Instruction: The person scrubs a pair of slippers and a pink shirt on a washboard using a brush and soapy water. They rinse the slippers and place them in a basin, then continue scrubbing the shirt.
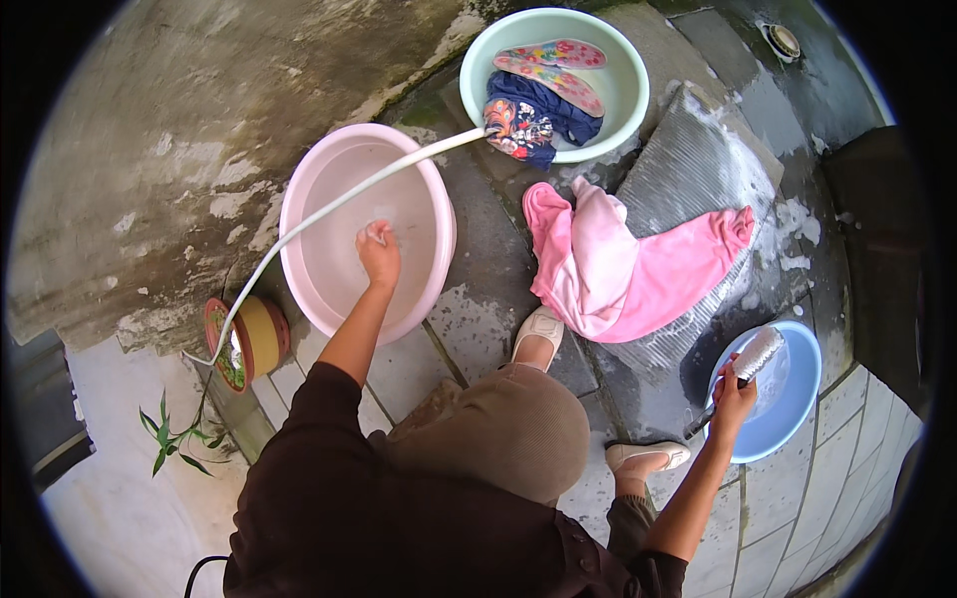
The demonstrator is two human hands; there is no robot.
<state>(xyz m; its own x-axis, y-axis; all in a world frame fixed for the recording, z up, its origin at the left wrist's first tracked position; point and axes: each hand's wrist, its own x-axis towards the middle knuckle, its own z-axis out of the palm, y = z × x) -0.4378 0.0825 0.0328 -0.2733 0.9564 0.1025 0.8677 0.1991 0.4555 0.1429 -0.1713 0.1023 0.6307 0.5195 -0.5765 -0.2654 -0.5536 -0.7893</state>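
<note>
My left hand reaches into the pink basin, fingers curled around something small and pale that I cannot identify. My right hand grips the dark handle of a scrubbing brush, whose white bristle head is held over the small blue basin. A pink garment lies spread over a grey ribbed washboard between the two basins, with soap foam on it.
A white hose crosses the pink basin into a green basin holding dark and patterned clothes. A tipped plant pot lies at left. My feet in pale shoes rest on wet paving. A floor drain sits at the far top right.
</note>
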